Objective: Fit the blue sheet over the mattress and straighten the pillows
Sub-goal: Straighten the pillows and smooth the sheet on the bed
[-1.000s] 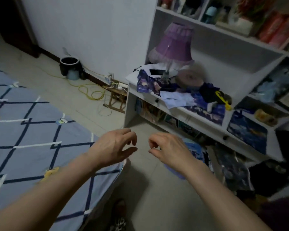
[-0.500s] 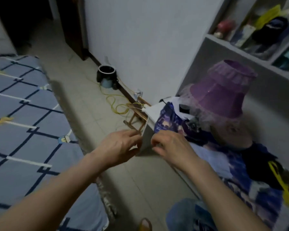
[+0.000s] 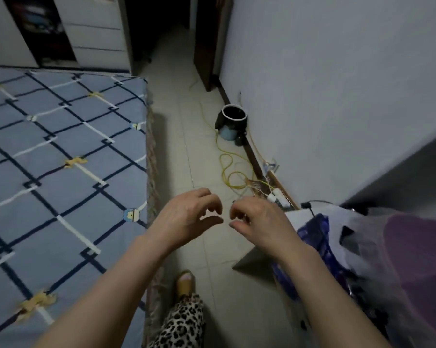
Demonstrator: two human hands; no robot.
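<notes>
Blue sheet (image 3: pixel 61 172) flush along mattress edge (image 3: pixel 150 172).

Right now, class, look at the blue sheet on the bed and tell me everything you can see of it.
The blue sheet looks like soft cotton, grey-blue, crossed by a diagonal grid of dark navy and white lines, with small yellow and cartoon motifs where some lines meet. It lies flat and fairly smooth over the top of the mattress, reaching its right edge, where a patterned mattress side shows below. The far corner looks covered. Neither the left hand nor the right hand touches it; both hover over the floor beside the bed.
</notes>
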